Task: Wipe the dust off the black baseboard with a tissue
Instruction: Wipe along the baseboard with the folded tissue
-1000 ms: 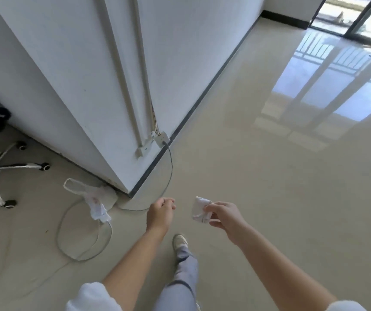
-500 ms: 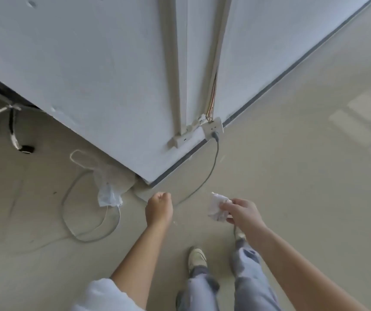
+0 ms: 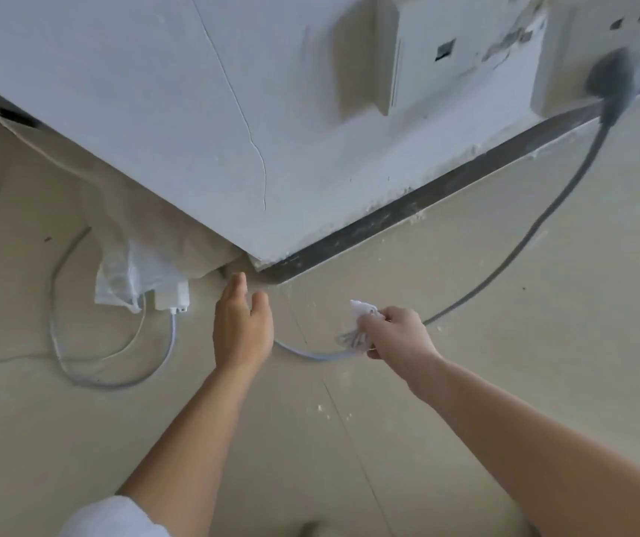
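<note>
The left hand (image 3: pixel 242 327) hangs with fingers straight over the floor (image 3: pixel 543 362), its fingertips just short of the outer corner of the white wall (image 3: pixel 194 110). The right hand (image 3: pixel 399 335) pinches a crumpled white tissue (image 3: pixel 361 310) above the floor, apart from the black baseboard (image 3: pixel 426 197), which runs along the wall's foot, speckled with pale dust. White crumbs lie along its floor edge. A grey cable (image 3: pixel 535 234) drops from a plug (image 3: pixel 612 83) in the wall socket and curves across the floor under both hands. Left of the corner lie a white plastic bag (image 3: pixel 132 273) and a white adapter (image 3: pixel 171 298).
</note>
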A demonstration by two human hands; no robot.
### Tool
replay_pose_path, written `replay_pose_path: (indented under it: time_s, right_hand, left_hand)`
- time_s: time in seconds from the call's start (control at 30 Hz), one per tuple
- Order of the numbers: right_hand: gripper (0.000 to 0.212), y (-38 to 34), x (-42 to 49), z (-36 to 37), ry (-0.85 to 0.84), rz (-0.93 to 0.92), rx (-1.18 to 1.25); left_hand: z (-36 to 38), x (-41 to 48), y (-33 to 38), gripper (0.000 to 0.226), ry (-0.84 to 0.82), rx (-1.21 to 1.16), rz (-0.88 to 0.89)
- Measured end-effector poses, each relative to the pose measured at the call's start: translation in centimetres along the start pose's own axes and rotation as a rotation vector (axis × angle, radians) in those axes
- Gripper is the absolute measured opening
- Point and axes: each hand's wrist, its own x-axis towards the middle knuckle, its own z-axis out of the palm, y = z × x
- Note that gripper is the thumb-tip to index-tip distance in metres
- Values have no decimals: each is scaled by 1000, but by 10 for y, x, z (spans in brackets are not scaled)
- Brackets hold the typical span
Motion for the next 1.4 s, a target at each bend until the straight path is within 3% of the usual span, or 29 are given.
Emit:
replay_pose_path:
  time_s: [0.17, 0.33, 0.47, 0.6, 0.7, 0.83, 0.93, 1.03, 1.13, 1.27, 1.4]
  right_hand:
    - [22, 6, 67, 67, -141, 42, 325]
    - [18, 11, 109, 117, -220, 72, 520]
    - [16, 2, 117, 130, -302, 126, 765]
    - [28, -12, 124, 119, -313, 185, 893]
    - [25, -17, 129, 87, -272, 152, 970]
    - [25, -3, 130, 31, -171, 72, 1275]
    - [20, 10, 117, 30, -173, 98, 1055]
    - [20, 20, 106, 71, -332, 172, 831]
    - [33, 21, 111, 119, -398, 210, 684]
    - [35, 10, 134, 141, -334, 218, 837]
    - [35, 4, 153, 115, -257, 159, 925]
  left_hand:
    - [25, 27, -31, 54, 10, 180, 339]
    - [31, 35, -50, 63, 34, 267, 477]
    - [23, 40, -48, 67, 34, 364, 485]
    - [12, 41, -39, 70, 11, 454, 481]
    - [10, 43, -36, 70, 20, 446, 452]
    - [10, 45, -32, 69, 45, 399, 428]
    - [5, 44, -32, 62, -9, 446, 432]
    - [1, 42, -31, 56, -46, 479, 425]
    - [1, 41, -28, 52, -78, 472, 408]
    - [1, 41, -29, 52, -105, 473, 409]
    - [2, 41, -31, 53, -100, 459, 419]
